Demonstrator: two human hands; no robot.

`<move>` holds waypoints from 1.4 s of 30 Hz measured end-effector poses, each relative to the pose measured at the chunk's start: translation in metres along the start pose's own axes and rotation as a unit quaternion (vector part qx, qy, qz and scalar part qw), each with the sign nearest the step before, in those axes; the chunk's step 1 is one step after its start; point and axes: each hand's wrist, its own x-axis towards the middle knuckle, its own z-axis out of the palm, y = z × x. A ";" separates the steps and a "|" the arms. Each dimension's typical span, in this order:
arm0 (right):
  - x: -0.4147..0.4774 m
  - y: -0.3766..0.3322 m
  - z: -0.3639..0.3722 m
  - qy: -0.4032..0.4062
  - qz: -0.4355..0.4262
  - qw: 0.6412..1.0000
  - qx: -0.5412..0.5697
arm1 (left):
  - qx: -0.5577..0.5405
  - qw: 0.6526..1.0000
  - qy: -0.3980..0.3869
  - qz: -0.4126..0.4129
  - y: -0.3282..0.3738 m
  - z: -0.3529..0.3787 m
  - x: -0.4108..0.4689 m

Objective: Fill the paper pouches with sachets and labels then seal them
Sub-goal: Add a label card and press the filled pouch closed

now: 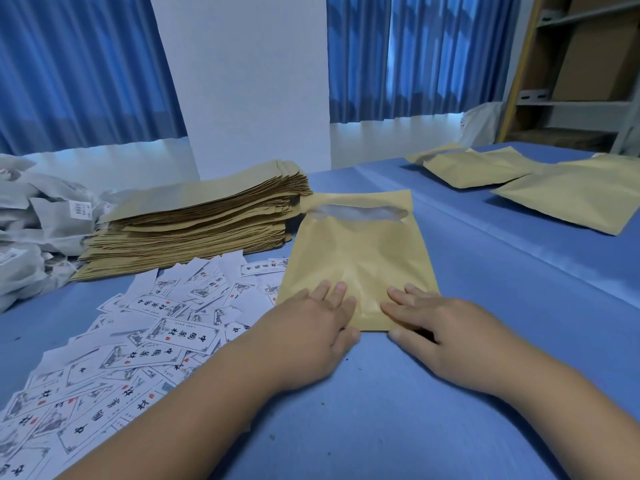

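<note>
A tan paper pouch (356, 251) lies flat on the blue table in front of me, its mouth gaping open at the far end and showing a pale lining. My left hand (322, 327) presses on its near left corner with straight fingers. My right hand (429, 327) lies flat on its near right corner, thumb at the bottom edge. A thick stack of empty pouches (194, 220) sits at the left. Printed white labels (138, 341) are strewn across the near left. Grey sachets (31, 220) are heaped at the far left.
Two or three filled pouches (568, 192) lie at the far right of the blue table (485, 306). A white pillar and blue curtains stand behind, a metal shelf unit (585, 71) with cardboard at the back right.
</note>
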 end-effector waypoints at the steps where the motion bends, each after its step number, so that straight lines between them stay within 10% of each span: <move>1: -0.001 0.001 0.000 -0.011 -0.005 1.000 0.006 | -0.014 1.000 -0.019 0.001 0.001 0.000 -0.003; 21: -0.001 -0.022 -0.002 0.149 -0.065 0.967 -0.195 | 0.096 0.989 0.107 -0.039 0.041 -0.004 -0.001; 42: -0.002 -0.005 -0.001 0.425 -0.062 0.898 -0.094 | 0.090 0.929 0.353 -0.067 -0.031 -0.022 -0.016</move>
